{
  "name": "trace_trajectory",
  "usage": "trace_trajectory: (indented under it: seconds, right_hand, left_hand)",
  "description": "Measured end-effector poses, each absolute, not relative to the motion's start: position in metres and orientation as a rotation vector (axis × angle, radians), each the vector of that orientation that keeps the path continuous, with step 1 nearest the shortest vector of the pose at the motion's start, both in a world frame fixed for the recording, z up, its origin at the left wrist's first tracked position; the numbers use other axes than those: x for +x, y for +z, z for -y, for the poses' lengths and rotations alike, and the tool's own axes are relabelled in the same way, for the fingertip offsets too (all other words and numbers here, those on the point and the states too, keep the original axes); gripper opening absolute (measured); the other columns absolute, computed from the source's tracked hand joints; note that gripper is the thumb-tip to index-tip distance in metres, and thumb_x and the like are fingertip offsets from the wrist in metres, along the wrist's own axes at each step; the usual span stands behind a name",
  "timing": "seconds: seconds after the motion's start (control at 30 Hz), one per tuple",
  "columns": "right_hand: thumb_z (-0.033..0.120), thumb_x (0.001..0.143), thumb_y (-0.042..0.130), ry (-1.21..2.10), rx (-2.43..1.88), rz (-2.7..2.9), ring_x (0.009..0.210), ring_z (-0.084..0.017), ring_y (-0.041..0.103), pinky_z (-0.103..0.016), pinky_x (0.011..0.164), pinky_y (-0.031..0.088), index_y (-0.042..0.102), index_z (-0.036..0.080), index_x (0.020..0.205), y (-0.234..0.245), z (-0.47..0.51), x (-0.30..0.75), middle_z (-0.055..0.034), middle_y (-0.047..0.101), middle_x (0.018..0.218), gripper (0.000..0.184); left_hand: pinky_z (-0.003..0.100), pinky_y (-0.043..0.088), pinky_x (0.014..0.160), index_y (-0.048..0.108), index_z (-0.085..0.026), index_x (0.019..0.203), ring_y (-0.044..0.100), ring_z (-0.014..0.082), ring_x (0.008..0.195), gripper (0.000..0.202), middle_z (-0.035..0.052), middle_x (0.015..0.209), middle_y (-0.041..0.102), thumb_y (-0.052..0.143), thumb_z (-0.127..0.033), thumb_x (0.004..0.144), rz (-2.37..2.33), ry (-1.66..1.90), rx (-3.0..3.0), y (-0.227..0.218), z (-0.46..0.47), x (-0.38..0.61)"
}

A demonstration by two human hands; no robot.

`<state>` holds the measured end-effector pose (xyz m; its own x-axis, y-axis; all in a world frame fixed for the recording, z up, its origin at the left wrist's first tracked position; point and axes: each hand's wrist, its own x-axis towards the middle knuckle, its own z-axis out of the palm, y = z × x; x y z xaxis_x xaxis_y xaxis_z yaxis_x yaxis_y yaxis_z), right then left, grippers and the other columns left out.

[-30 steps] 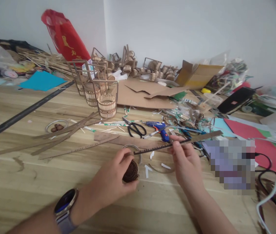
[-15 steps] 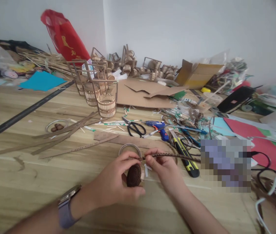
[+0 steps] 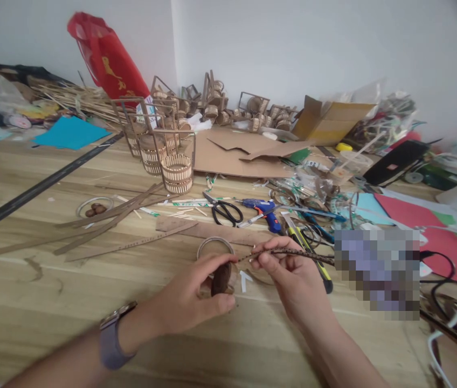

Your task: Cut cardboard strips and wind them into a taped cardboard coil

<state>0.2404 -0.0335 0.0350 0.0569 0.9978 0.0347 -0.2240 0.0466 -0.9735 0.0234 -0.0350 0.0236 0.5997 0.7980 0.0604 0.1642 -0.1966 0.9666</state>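
Observation:
My left hand [image 3: 180, 296], with a watch [image 3: 117, 328] on its wrist, grips a dark brown coiled disc [image 3: 221, 279] between thumb and fingers. The disc stands nearly edge-on to me. My right hand [image 3: 299, 280] pinches a narrow brown braided cord [image 3: 303, 252] close to the left fingertips. One end of the cord runs right, past a yellow-and-black utility knife [image 3: 325, 283]; a thin part spans the gap toward the disc. Just beyond my left hand lies a pale ring [image 3: 201, 245], partly hidden by the fingers.
Black-handled scissors [image 3: 226, 213] and a blue glue gun [image 3: 267, 210] lie ahead. Small slatted buckets [image 3: 178, 175] stand behind them. Brown strips [image 3: 111, 221] spread leftward, near round brown beads [image 3: 96, 209]. Flat cardboard [image 3: 236, 156] and an open box [image 3: 333, 124] sit farther back.
My right hand has moved a little right, away from the left hand, with the cord, and turned. The disc has turned from showing its coiled face to nearly edge-on.

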Motion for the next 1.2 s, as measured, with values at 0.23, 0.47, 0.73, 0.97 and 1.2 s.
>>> trace_trajectory:
  seconds: [0.23,0.47,0.73,0.97,1.2]
  right_hand:
    - [0.039,0.071,0.086,1.276,-1.061,1.109,0.061,-0.01,0.065,-0.017,0.058,0.051,0.071,0.021,0.081,0.039,0.042,0.235,0.0013,0.07,0.066,0.025]
    - [0.041,0.073,0.083,1.234,-1.08,1.237,0.054,-0.01,0.06,-0.017,0.047,0.044,0.07,0.021,0.078,0.047,0.048,0.231,0.0001,0.069,0.063,0.025]
    - [0.046,0.074,0.081,1.202,-1.074,1.284,0.057,-0.013,0.061,-0.021,0.051,0.047,0.068,0.02,0.076,0.047,0.048,0.228,-0.0003,0.066,0.064,0.029]
    - [0.045,0.075,0.08,1.221,-1.079,1.309,0.059,-0.013,0.061,-0.022,0.052,0.048,0.067,0.02,0.076,0.048,0.049,0.227,-0.0005,0.065,0.065,0.028]
    - [0.045,0.073,0.081,1.229,-1.105,1.319,0.059,-0.014,0.059,-0.024,0.052,0.047,0.067,0.021,0.075,0.051,0.049,0.226,-0.0007,0.065,0.065,0.028]
  left_hand:
    - [0.031,0.058,0.065,0.046,-0.029,0.14,0.058,0.0291,0.112,0.052,0.0106,0.133,0.054,0.054,-0.052,0.094,-0.826,0.697,1.731,0.027,0.035,0.025]
    - [0.032,0.059,0.066,0.043,-0.027,0.143,0.053,0.0327,0.12,0.056,0.0122,0.139,0.049,0.05,-0.056,0.095,-0.859,0.666,1.731,0.03,0.037,0.026]
    - [0.035,0.059,0.076,0.042,-0.026,0.145,0.045,0.0352,0.13,0.058,0.0128,0.144,0.045,0.05,-0.056,0.095,-0.855,0.646,1.73,0.031,0.037,0.025]
    - [0.036,0.059,0.079,0.042,-0.024,0.144,0.049,0.0334,0.127,0.057,0.0134,0.142,0.048,0.05,-0.054,0.096,-0.857,0.655,1.777,0.033,0.037,0.025]
    - [0.03,0.06,0.067,0.042,-0.028,0.145,0.059,0.0294,0.116,0.051,0.0123,0.136,0.054,0.053,-0.045,0.097,-0.806,0.73,1.854,0.029,0.036,0.024]
